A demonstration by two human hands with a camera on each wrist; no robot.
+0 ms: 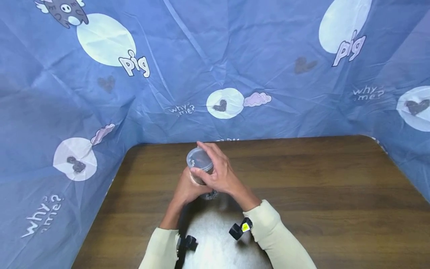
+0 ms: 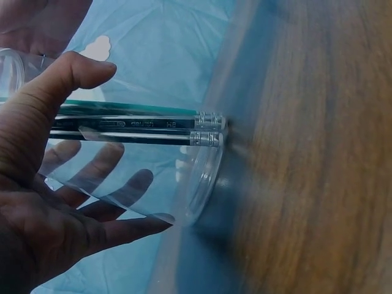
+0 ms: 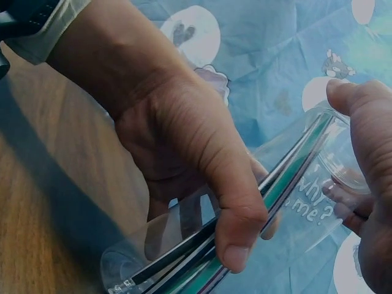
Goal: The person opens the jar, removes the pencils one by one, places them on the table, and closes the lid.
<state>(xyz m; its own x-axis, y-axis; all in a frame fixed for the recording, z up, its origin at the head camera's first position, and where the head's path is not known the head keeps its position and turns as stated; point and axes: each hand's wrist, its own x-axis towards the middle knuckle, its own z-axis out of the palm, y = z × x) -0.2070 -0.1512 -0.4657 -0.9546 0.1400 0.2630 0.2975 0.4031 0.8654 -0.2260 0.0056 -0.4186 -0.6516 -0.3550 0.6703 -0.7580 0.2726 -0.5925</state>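
On the table [image 1: 302,186] near the person: clear cup [image 1: 200,164], gripped round its body by the left hand [image 1: 184,190], right hand [image 1: 220,173] closed over its upper part. Pencils [image 2: 141,130] already inside, eraser ends at the base; cup not yet released. Long axis roughly upright, mouth tilted away toward the blue cloth [image 1: 215,67].

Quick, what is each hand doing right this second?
Left hand: grips the clear plastic tube holding pencils, fingers curled round it.
Right hand: holds the same tube near its top end, fingers over the cap.
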